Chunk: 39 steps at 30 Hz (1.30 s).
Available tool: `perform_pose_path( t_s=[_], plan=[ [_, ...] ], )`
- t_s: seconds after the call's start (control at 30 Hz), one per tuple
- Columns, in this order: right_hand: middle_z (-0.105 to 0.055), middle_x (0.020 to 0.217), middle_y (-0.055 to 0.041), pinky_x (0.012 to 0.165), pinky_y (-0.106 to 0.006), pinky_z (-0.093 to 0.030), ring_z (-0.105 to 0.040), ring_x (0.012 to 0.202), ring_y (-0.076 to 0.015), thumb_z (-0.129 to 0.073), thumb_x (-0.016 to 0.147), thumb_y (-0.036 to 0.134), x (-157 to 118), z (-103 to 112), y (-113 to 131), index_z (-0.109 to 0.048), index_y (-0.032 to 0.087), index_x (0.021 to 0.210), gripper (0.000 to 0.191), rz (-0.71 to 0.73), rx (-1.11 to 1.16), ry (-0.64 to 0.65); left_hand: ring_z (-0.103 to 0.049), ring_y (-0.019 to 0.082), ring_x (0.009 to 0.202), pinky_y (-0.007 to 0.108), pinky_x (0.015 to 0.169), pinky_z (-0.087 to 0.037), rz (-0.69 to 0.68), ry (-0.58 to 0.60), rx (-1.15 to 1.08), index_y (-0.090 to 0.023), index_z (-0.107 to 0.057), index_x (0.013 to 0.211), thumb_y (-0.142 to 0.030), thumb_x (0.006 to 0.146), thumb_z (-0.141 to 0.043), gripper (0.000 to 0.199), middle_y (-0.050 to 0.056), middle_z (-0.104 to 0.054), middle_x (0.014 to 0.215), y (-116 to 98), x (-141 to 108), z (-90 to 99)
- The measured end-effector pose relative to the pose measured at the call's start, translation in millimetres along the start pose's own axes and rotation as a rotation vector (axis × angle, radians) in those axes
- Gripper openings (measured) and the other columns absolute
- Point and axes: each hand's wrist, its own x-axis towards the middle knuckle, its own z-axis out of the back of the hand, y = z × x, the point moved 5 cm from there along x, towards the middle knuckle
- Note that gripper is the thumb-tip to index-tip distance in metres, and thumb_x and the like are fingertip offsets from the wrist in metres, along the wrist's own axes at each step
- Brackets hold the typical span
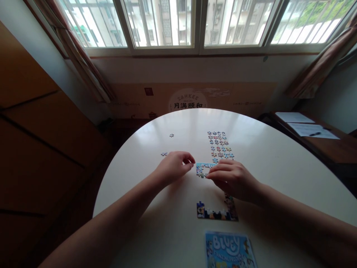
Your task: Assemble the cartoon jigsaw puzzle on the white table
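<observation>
My left hand (176, 166) hovers just left of a partly joined jigsaw section (199, 169). Its fingers are loosely curled, with thumb and index tips a little apart and nothing visible between them. My right hand (234, 176) reaches over that section from the right, covering part of it. Its fingertips are pinched together at the lower edge, on a puzzle piece (204, 175) that is mostly hidden. Nearer to me lies another joined section, a dark lower border (216, 215) whose right side runs up beneath my right hand.
Loose puzzle pieces (219, 143) lie in rows beyond my right hand. Two single pieces sit at the left, one far (171, 135) and one closer (164, 154). A blue Bluey box (230, 250) rests at the near side of the round white table (134, 149). Papers (312, 130) occupy a side desk.
</observation>
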Motion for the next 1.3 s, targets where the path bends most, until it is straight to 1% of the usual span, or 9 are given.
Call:
perform_pose_path(
  t_s=[0.03, 0.07, 0.2, 0.33, 0.53, 0.83, 1.0, 1.17, 1.3],
  plan=[
    [-0.078, 0.092, 0.0016, 0.069, -0.031, -0.05, -0.063, 0.074, -0.0155, -0.063, 0.092, 0.014, 0, -1, -1, -0.073, 0.024, 0.096, 0.014, -0.01, 0.002, 0.014, -0.067, 0.018, 0.076, 0.029, 0.068, -0.051, -0.022, -0.041, 0.064, -0.022, -0.079, 0.092, -0.026, 0.083, -0.065, 0.016, 0.004, -0.077, 0.09, 1, 1, 3.2],
    [-0.078, 0.092, 0.0016, 0.069, -0.031, -0.049, -0.063, 0.074, -0.0155, -0.063, 0.092, 0.015, -1, -3, -2, -0.073, 0.024, 0.096, 0.015, -0.022, 0.002, 0.034, -0.067, 0.019, 0.08, 0.029, 0.071, -0.051, -0.042, -0.057, 0.104, -0.024, -0.079, 0.092, -0.026, 0.084, -0.064, 0.017, 0.003, -0.077, 0.092, 2, 2, 4.5],
    [-0.077, 0.09, -0.0004, 0.068, -0.031, -0.049, -0.063, 0.075, -0.0158, -0.059, 0.095, 0.019, -1, -10, -3, -0.075, 0.025, 0.097, 0.017, -0.049, -0.008, 0.112, -0.067, 0.021, 0.086, 0.031, 0.078, -0.051, -0.145, -0.011, 0.177, -0.025, -0.081, 0.093, -0.023, 0.084, -0.063, 0.021, 0.004, -0.076, 0.096, 3, 6, -0.7],
    [-0.077, 0.089, -0.002, 0.068, -0.03, -0.049, -0.063, 0.074, -0.0156, -0.057, 0.097, 0.02, 1, -12, -2, -0.076, 0.024, 0.097, 0.019, -0.05, -0.006, 0.137, -0.066, 0.021, 0.089, 0.031, 0.082, -0.05, -0.212, 0.032, 0.207, -0.027, -0.082, 0.097, -0.023, 0.084, -0.063, 0.023, 0.005, -0.074, 0.101, 2, 7, -7.6],
    [-0.077, 0.093, -0.0018, 0.069, -0.031, -0.051, -0.063, 0.076, -0.0166, -0.057, 0.098, 0.02, 2, -17, -1, -0.075, 0.024, 0.099, 0.018, -0.038, -0.016, 0.151, -0.065, 0.02, 0.084, 0.031, 0.078, -0.049, -0.21, 0.037, 0.206, -0.029, -0.083, 0.097, -0.027, 0.083, -0.065, 0.022, 0.004, -0.072, 0.099, 1, 6, -11.2],
    [-0.077, 0.098, -0.0032, 0.071, -0.034, -0.052, -0.062, 0.08, -0.0188, -0.056, 0.099, 0.02, 2, -20, -2, -0.075, 0.024, 0.104, 0.02, -0.019, -0.054, 0.178, -0.064, 0.02, 0.084, 0.032, 0.076, -0.047, -0.217, 0.027, 0.222, -0.029, -0.082, 0.095, -0.029, 0.083, -0.066, 0.02, 0.004, -0.072, 0.098, 0, 6, -12.7],
    [-0.077, 0.098, -0.005, 0.073, -0.034, -0.053, -0.062, 0.08, -0.0192, -0.056, 0.099, 0.02, 3, -21, -1, -0.075, 0.023, 0.106, 0.02, -0.019, -0.026, 0.181, -0.064, 0.02, 0.083, 0.032, 0.074, -0.046, -0.21, 0.023, 0.233, -0.029, -0.082, 0.094, -0.03, 0.083, -0.066, 0.019, 0.004, -0.072, 0.096, -1, 6, -12.2],
    [-0.076, 0.095, -0.0054, 0.071, -0.033, -0.052, -0.06, 0.079, -0.0189, -0.055, 0.099, 0.019, 4, -21, -2, -0.075, 0.024, 0.106, 0.022, -0.044, 0.002, 0.196, -0.064, 0.021, 0.084, 0.032, 0.074, -0.046, -0.204, 0.029, 0.244, -0.029, -0.082, 0.094, -0.031, 0.083, -0.066, 0.019, 0.004, -0.072, 0.098, -3, 5, -12.7],
    [-0.076, 0.099, -0.0045, 0.074, -0.034, -0.053, -0.06, 0.081, -0.0186, -0.057, 0.098, 0.02, 3, -22, -3, -0.074, 0.024, 0.105, 0.019, -0.059, 0.029, 0.198, -0.064, 0.021, 0.084, 0.032, 0.074, -0.046, -0.209, 0.047, 0.262, -0.028, -0.081, 0.094, -0.036, 0.084, -0.066, 0.019, 0.004, -0.072, 0.1, -4, 3, -12.6]
  ],
)
